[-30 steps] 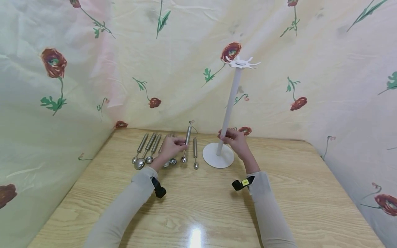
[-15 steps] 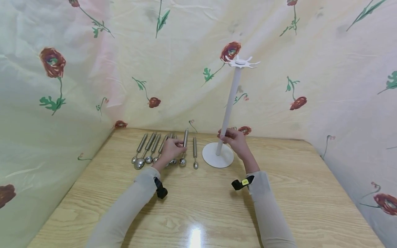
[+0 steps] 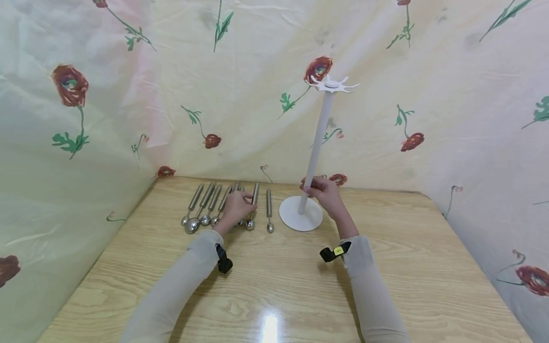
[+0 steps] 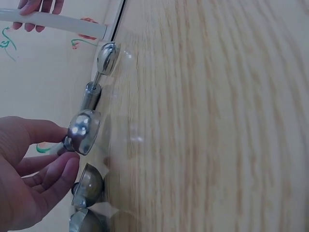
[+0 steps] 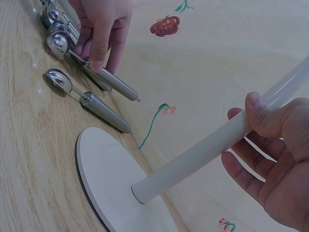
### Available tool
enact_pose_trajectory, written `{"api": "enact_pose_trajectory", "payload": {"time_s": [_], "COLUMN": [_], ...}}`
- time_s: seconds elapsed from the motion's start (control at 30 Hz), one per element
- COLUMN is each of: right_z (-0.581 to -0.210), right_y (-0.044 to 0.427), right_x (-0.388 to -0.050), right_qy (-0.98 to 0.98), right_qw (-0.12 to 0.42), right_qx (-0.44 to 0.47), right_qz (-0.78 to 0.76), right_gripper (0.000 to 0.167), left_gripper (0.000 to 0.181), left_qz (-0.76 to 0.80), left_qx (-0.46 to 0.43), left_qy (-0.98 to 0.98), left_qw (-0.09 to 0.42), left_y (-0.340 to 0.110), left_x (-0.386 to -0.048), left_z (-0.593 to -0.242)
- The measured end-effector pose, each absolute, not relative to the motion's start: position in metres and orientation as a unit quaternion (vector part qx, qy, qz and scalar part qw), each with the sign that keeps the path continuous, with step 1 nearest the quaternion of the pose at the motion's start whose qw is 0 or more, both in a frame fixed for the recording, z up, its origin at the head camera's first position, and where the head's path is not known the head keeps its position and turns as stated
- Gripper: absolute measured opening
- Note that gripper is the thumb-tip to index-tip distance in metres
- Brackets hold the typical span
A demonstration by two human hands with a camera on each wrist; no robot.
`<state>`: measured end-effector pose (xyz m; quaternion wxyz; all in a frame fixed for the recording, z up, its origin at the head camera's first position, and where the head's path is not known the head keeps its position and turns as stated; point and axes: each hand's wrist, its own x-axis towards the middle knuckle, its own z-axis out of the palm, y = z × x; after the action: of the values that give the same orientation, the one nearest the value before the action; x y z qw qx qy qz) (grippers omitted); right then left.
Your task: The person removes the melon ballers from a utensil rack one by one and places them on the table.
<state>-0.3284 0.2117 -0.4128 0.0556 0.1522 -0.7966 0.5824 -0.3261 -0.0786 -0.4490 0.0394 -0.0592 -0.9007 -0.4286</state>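
My left hand [image 3: 237,206] pinches the steel handle of a small round-bowled scoop [image 3: 255,191], its bowl [image 4: 84,131] low over the wooden table. I cannot tell whether that bowl touches the wood. To its right lies another scoop with an oval bowl [image 3: 270,227]. Several similar scoops [image 3: 207,197] lie in a row to the left, some partly hidden behind my left hand. My right hand [image 3: 325,193] grips the lower pole [image 5: 193,157] of a white stand, thumb on one side and fingers on the other.
The stand's round base [image 3: 288,220] rests on the table [image 3: 274,276] right of the scoops. Several prongs spread from its top [image 3: 332,85]. Flower-patterned cloth [image 3: 240,95] rises behind the table and at both sides.
My left hand has moved slightly left and lowered the scoop, bringing it closer to the row. The right hand keeps its grip on the pole, and the stand has not moved.
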Motion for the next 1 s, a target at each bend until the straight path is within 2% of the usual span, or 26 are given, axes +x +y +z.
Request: {"api": "enact_pose_trajectory", "payload": {"time_s": [0.8,1.0], "right_z": [-0.412,-0.413], "right_y": [0.212,0.212], "right_x": [-0.331,-0.332], "right_qy": [-0.803,-0.803], "right_qw": [0.053,0.052], "right_qx": [0.150,0.150], "right_qz": [0.574,0.574], "right_gripper": [0.026,0.024], "left_gripper": [0.038,0.036], "left_qz": [-0.379,-0.359], "left_qx": [-0.044,-0.050], "left_qy": [-0.924,-0.932], "left_qw": [-0.006,-0.002], "left_y": [-0.068,-0.067], "left_x": [-0.331,-0.332], "left_z": [-0.444,-0.447]}}
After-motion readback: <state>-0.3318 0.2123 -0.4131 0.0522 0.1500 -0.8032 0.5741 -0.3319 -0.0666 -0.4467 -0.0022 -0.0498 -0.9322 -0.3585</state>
